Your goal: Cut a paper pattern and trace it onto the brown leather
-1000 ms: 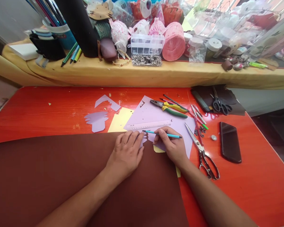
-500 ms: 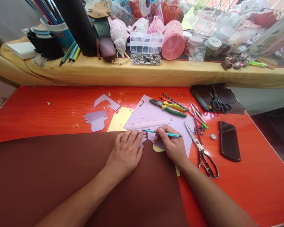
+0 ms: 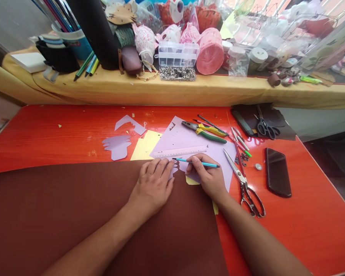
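A large dark brown sheet covers the near left of the table. My left hand lies flat on its upper edge, fingers stretched over a small lilac paper cutout, most of which is hidden underneath. In my right hand is a blue pen, gripped between thumb and fingers and pointing left. Its dark tip is by the left fingertips, at the cutout's edge. Under the right hand are a larger lilac paper sheet and a small yellow paper piece. A clear ruler lies just beyond both hands.
Pliers, large scissors, several pens and a phone lie to the right. Small black-handled scissors rest farther back. Lilac scraps are at left. A cloth-covered shelf crowded with craft supplies borders the table's back.
The view has shifted very slightly. Both hands, the pen and the brown sheet look the same as before.
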A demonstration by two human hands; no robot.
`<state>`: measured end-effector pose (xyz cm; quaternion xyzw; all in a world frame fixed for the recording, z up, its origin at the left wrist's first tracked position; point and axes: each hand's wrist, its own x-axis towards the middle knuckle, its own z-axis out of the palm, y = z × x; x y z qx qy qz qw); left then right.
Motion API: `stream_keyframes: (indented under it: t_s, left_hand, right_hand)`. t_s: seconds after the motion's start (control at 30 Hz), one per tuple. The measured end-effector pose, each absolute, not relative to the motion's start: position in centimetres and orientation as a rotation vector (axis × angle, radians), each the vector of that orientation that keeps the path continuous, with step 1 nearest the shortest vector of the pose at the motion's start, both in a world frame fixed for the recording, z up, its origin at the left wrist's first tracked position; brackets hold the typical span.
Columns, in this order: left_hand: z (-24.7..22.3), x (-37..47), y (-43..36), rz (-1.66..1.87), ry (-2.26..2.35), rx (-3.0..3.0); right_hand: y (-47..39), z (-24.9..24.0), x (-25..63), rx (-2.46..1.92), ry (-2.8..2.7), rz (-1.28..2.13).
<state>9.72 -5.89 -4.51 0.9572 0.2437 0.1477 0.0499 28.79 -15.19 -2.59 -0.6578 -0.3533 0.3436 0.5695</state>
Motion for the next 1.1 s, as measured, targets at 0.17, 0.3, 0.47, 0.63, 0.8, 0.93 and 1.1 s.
stream_keyframes:
  t_s: [0.17,0.3,0.47,0.63,0.8,0.93,1.1]
  left_hand:
    - [-4.46,9.72,-5.91,0.446,0.746,2.908]
    - [-4.44,9.73,-5.92,0.445,0.746,2.91]
    - [-4.47,9.74,-5.91,0.444,0.749,2.912]
    - [-4.5,9.75,-5.92,0.454,0.752,2.909]
    - [-4.5,9.76,-5.94,0.463,0.752,2.924]
    - [-4.52,9.74,-5.95,0.461,0.757,2.919]
    - [-4.58,9.7,-5.92,0.445,0.756,2.913]
  right_hand:
    - [-15.15,-2.55,28.75,-1.544,-0.822,0.823]
    - [-15.15,-2.57,28.76,-1.536,-0.821,0.833]
    - [-15.23,-2.61,28.81,-1.55,-0.821,0.8]
    - [-15.24,-2.55,28.83,-1.548,-0.82,0.774]
    - [-15.2,-2.55,28.8,-1.558,-0.831,0.781]
    - [-15.2,-2.61,28.8,-1.573,-0.843,0.787]
    - [-15.18,-2.65,28.8,-1.56,-0.839,0.803]
